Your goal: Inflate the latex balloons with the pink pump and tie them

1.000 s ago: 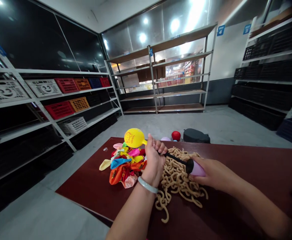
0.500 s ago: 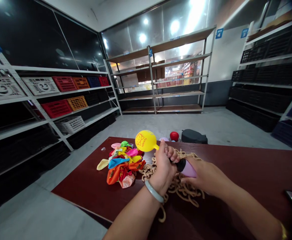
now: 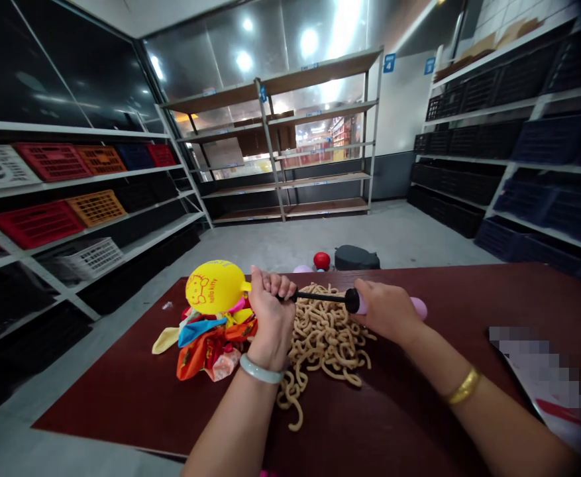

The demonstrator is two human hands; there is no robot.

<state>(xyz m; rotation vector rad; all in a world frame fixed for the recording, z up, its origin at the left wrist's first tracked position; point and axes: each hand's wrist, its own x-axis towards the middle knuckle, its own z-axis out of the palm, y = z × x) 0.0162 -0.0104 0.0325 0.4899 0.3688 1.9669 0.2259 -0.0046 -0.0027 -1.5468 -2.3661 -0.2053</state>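
Note:
My left hand (image 3: 269,311) is closed round the neck of a yellow balloon (image 3: 214,286) and the tip of a hand pump. The balloon is partly blown up and carries a cartoon print. My right hand (image 3: 385,309) grips the pump's pink barrel (image 3: 418,307); its black rod (image 3: 320,297) is drawn out between my hands. Below them lies a tangle of tan cord (image 3: 326,338) on the dark red table (image 3: 399,411). A heap of limp coloured balloons (image 3: 205,338) sits left of my left hand.
A red balloon (image 3: 321,260), a pale one and a black bag (image 3: 356,258) lie on the floor beyond the table. Metal shelves with coloured crates (image 3: 66,199) line the left wall, dark crates the right. A blurred flat object (image 3: 543,377) lies at the table's right edge.
The pump's rod has been pulled out again after being pushed in. The yellow balloon looks larger. The view has swung right, so my hands and the balloons sit further left.

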